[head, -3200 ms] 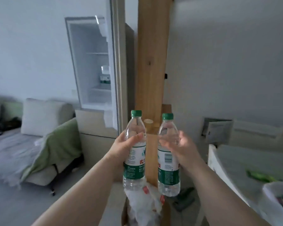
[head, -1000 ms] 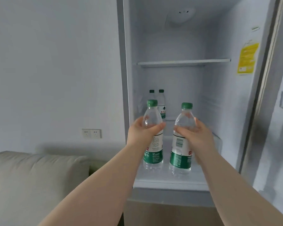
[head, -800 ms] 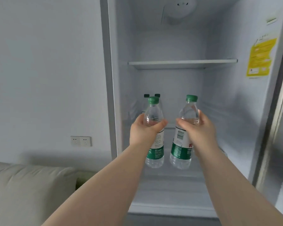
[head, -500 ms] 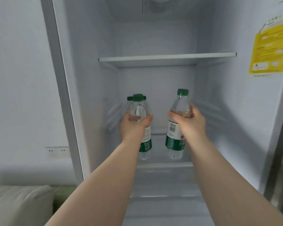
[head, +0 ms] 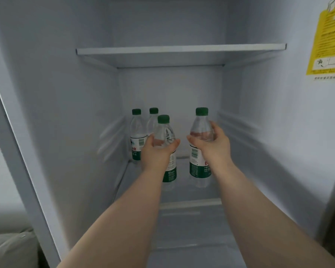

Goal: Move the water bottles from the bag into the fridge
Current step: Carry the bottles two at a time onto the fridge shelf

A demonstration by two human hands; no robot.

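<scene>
Both my arms reach into the open fridge (head: 70, 117). My left hand (head: 157, 151) grips a clear water bottle with a green cap and green label (head: 165, 132) by its upper body. My right hand (head: 213, 146) grips a second such bottle (head: 201, 124). Both bottles are upright, their bases at or just above the glass shelf (head: 190, 204); contact is not discernible. Two more green-capped bottles (head: 136, 130) (head: 153, 117) stand at the back left of that shelf, right behind my left hand's bottle. The bag is out of view.
An upper shelf (head: 180, 50) spans the fridge above the bottles. A yellow sticker (head: 329, 35) is on the right inner wall. The fridge's left frame (head: 17, 144) runs down the left, with a pale cushion (head: 10, 248) at the bottom left corner.
I have come up to the fridge from across the room. Both hands have carried their bottles deeper in and lower, toward the middle shelf beside the two bottles standing there.
</scene>
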